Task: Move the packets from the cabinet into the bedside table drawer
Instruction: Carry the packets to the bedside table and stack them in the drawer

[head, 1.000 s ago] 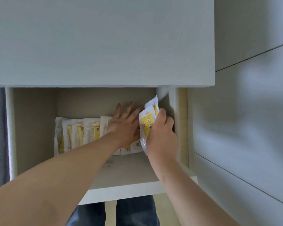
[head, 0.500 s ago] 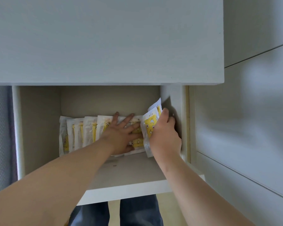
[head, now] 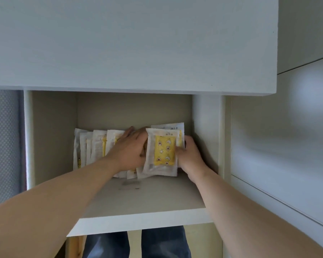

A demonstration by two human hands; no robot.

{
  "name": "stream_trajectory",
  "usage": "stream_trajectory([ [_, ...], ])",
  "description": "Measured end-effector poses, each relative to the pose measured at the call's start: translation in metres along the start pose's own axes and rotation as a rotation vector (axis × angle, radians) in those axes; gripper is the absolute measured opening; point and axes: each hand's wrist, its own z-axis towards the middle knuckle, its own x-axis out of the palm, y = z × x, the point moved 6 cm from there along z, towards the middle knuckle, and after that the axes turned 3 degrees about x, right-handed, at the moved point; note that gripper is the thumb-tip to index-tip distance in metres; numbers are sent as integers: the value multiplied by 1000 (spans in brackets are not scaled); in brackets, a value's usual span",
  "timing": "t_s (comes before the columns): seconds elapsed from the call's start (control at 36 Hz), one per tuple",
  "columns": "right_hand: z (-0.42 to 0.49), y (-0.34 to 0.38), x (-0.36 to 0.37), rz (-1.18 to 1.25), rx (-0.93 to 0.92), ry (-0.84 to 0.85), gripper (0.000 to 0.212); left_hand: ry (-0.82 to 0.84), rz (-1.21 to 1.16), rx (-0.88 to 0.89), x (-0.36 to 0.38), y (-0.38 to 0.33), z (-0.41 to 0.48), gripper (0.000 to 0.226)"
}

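The right hand (head: 190,157) is gripping a bunch of packets (head: 162,151); the straight-fingered left hand (head: 129,149) is pressing it. Other packets (head: 93,146) are waiting left of both, so the transfer is apparently only beginning.

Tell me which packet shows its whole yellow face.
The packet at the row's right end, gripped by the right hand. Its yellow face shows in full, while the other packets overlap and show only edges.

Left forearm (head: 63,198) and right forearm (head: 241,205) bare, extended forward, left hand (head: 131,149) palm down, fingers straight, right hand (head: 191,158) curled, gripping packet (head: 164,149) edge.
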Motion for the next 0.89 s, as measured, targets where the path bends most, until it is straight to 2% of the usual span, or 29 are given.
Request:
stream_trajectory([
  [0.06, 4, -5, 3, -105, 15, -43, 25, -91, -118, -90, -8, 4, 1, 35],
  [0.14, 9, -6, 7, -271, 20, -110, 23, -152, -182, -231, -14, 6, 3, 31],
  [0.25, 3, 5, 5, -463, 26, -205, 30, -148, 115, -236, -18, -3, 6, 49],
  [0.33, 1, 6, 7, -518, 26, -142, 35, -142, 133, -257, -13, -7, 5, 61],
  [0.47, -1, 8, -2, -380, 65, -102, 26, -203, -396, -395, 0, -18, 5, 53],
  [0.56, -5, 20, -7, -432, -32, -129, 32, -178, -638, -503, 14, -22, 9, 56],
  [0.58, -6, 24, -6, -471, -83, -128, 37, -140, -647, -500, 18, -25, 12, 56],
  [0.64, -8, 30, -2, -554, -181, -109, 50, -39, -459, -428, 16, -33, 15, 51],
  [0.67, -8, 31, 0, -605, -219, -96, 54, -39, -328, -386, 11, -34, 14, 48],
  [0.75, -6, 31, 6, -747, -292, -53, 58, -213, -33, -318, -13, -26, 0, 41],
  [0.81, -4, 28, 11, -792, -283, 13, 64, -268, 164, -340, -25, -8, -13, 44],
  [0.89, -2, 23, 16, -860, -258, 74, 75, -121, 260, -458, -25, 24, -28, 56],
])
